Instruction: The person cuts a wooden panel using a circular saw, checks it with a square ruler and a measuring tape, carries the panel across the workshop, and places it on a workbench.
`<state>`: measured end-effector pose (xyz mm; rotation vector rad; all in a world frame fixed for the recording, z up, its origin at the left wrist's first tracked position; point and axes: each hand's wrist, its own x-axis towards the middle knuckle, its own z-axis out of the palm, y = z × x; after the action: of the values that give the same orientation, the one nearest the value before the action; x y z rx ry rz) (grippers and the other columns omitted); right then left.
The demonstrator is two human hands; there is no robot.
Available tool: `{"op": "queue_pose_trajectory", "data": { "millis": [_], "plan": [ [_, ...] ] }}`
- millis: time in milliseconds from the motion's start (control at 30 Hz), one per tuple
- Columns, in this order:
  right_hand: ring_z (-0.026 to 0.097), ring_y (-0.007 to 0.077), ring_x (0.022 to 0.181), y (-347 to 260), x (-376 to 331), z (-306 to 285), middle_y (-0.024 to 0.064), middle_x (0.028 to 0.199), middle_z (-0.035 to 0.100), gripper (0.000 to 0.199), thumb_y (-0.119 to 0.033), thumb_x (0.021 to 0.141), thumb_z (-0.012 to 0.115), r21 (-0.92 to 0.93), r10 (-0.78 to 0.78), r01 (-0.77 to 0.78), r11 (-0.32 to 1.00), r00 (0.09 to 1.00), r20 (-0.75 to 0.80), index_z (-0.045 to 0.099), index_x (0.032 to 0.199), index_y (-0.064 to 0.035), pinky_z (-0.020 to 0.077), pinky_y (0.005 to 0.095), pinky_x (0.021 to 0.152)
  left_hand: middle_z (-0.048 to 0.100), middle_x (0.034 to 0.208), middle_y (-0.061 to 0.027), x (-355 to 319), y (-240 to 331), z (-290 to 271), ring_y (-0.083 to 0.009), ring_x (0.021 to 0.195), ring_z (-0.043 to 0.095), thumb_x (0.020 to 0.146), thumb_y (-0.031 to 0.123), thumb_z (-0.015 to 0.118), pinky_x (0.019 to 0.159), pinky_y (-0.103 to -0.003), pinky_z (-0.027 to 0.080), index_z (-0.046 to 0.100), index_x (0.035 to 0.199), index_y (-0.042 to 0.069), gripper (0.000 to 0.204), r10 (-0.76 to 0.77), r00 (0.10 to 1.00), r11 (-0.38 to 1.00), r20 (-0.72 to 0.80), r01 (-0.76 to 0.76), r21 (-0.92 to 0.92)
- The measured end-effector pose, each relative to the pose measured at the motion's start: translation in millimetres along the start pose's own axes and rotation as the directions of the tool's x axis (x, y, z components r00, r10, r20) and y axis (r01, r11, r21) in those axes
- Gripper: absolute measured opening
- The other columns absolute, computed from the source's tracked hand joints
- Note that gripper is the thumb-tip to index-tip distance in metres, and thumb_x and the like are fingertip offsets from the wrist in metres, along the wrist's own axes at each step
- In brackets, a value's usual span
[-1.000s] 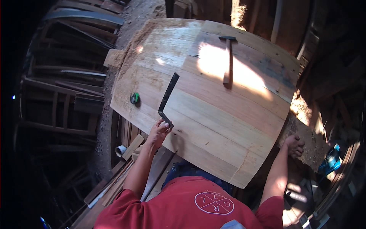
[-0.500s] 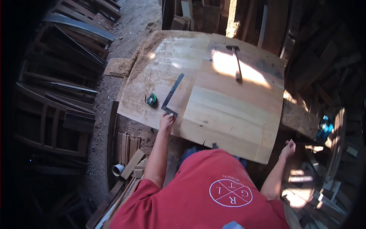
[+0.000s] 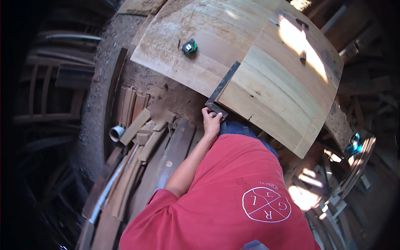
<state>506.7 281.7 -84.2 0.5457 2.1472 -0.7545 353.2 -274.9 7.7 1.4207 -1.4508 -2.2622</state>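
A broad wooden panel (image 3: 275, 79) of joined planks lies in front of me. A dark metal carpenter's square (image 3: 223, 86) rests on its near left edge, long leg pointing away from me. My left hand (image 3: 211, 121) grips the square's corner at the panel's edge. A green tape measure (image 3: 189, 47) sits on the panel to the left of the square. A hammer (image 3: 303, 43) lies far off in the sunlit patch. My right hand is hidden past my red shirt.
Scrap planks and offcuts (image 3: 146, 141) are heaped on the sawdust ground at the lower left, with a short white pipe piece (image 3: 116, 133) among them. Dark wooden frames (image 3: 46, 96) stand on the left. A blue object (image 3: 354, 146) lies amid timber at the right.
My head has leaned further over, so the panel sits higher in the picture. My left hand stays at the square's corner. My right hand, earlier at the panel's right edge, has left view.
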Motion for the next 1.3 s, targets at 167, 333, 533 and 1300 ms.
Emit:
{"op": "queue_pose_trajectory", "data": {
  "millis": [167, 333, 533, 1300],
  "plan": [
    [0.066, 0.0199, 0.089, -145, 16, -69, 0.012, 0.105, 0.071, 0.035, -0.021, 0.098, 0.063, -0.047, -0.081, 0.079, 0.996, 0.996, -0.042, 0.065, 0.124, 0.0028, 0.0531, 0.0331, 0.08, 0.062, 0.098, -0.008, 1, -28, 19, -0.0146, 0.082, 0.062, 0.094, -0.002, 0.063, 0.07, -0.03, 0.059, 0.037, 0.125, 0.008, 0.041, 0.091, 0.99, 0.984, -0.109, -0.106, -0.145],
    [0.065, 0.0193, 0.078, -176, 5, -122, 0.012, 0.097, 0.072, 0.037, -0.023, 0.097, 0.065, -0.075, 0.008, -0.009, 0.997, 1.0, -0.021, 0.066, 0.12, 0.005, 0.0538, 0.0336, 0.069, 0.065, 0.103, -0.0104, 4, -32, 31, -0.0157, 0.092, 0.065, 0.097, 0.001, 0.061, 0.078, -0.031, 0.058, 0.035, 0.13, 0.006, 0.042, 0.158, 0.986, 0.979, -0.053, -0.164, -0.125],
    [0.067, 0.0262, 0.104, -150, 14, -127, 0.0182, 0.115, 0.072, 0.045, -0.028, 0.096, 0.065, -0.157, -0.067, 0.064, 0.985, 0.998, -0.014, 0.064, 0.126, 0.0053, 0.0526, 0.0372, 0.091, 0.067, 0.096, -0.0104, 5, -38, 37, -0.0162, 0.085, 0.066, 0.096, 0.001, 0.06, 0.075, -0.033, 0.059, 0.037, 0.128, 0.006, 0.039, 0.206, 0.97, 0.973, -0.127, -0.216, -0.077],
    [0.067, 0.0245, 0.108, -152, 30, -117, 0.0169, 0.118, 0.071, 0.043, -0.026, 0.097, 0.065, -0.188, -0.1, 0.116, 0.975, 0.991, 0.092, 0.064, 0.128, 0.0034, 0.052, 0.0355, 0.094, 0.067, 0.091, -0.0091, 6, -45, 38, -0.0129, 0.078, 0.064, 0.094, 0.002, 0.064, 0.069, -0.028, 0.053, 0.039, 0.127, 0.005, 0.041, 0.162, 0.971, 0.976, -0.176, -0.184, -0.117]
  ]
}}
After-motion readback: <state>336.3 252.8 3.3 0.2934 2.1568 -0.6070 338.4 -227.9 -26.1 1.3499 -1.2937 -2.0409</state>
